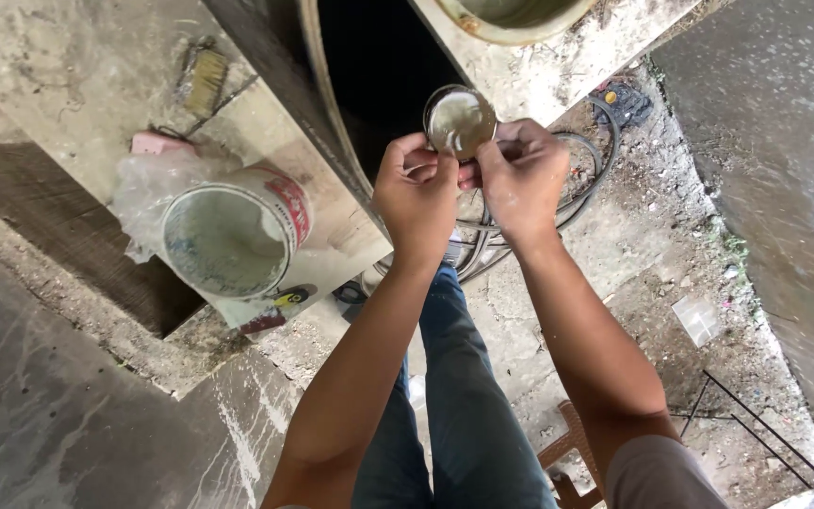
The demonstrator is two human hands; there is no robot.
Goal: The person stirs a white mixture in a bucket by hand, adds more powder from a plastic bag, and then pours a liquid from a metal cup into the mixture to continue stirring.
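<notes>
both hands grip a small round tin.

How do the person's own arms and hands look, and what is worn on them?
Both forearms are bare up to the elbow; no gloves, watch or rings show. The left hand and the right hand carry pale, dusty smears on the knuckles and fingers. A light greyish sleeve covers the right upper arm.

open floor right of the hands, white paint bucket and brush crowding left ledge
</notes>
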